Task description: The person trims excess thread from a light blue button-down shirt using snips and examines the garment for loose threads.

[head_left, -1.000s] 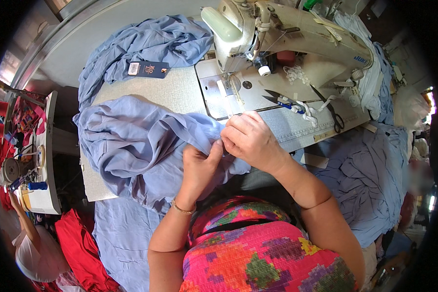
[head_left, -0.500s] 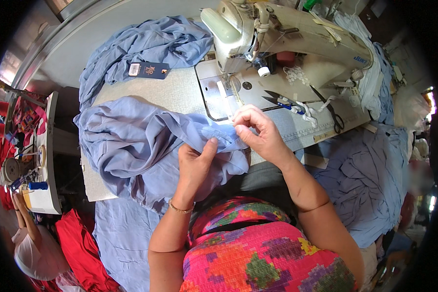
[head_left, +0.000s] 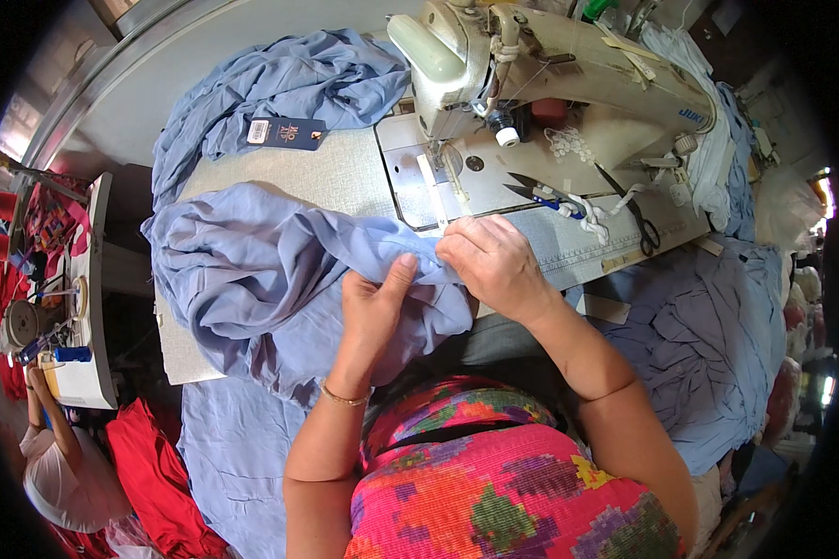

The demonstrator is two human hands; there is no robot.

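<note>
A light blue garment lies bunched on the near part of the sewing table. My left hand pinches its folded edge, thumb on top and fingers beneath the cloth. At the right end of that edge, my right hand is closed on the fabric, its fingertips curled together; whether they hold anything besides cloth is hidden. Just beyond my right hand, the sewing machine stands with its needle area over the metal plate. A narrow white strip lies on that plate.
Blue-handled snips, black scissors and a knotted white cord lie right of the plate. More blue cloth with a dark tag is at the back left. A blue pile hangs at right. Another person works at far left.
My right hand has turned and come down onto the garment's edge, its fingers closing over the cloth. My left hand keeps its grip in nearly the same place.
</note>
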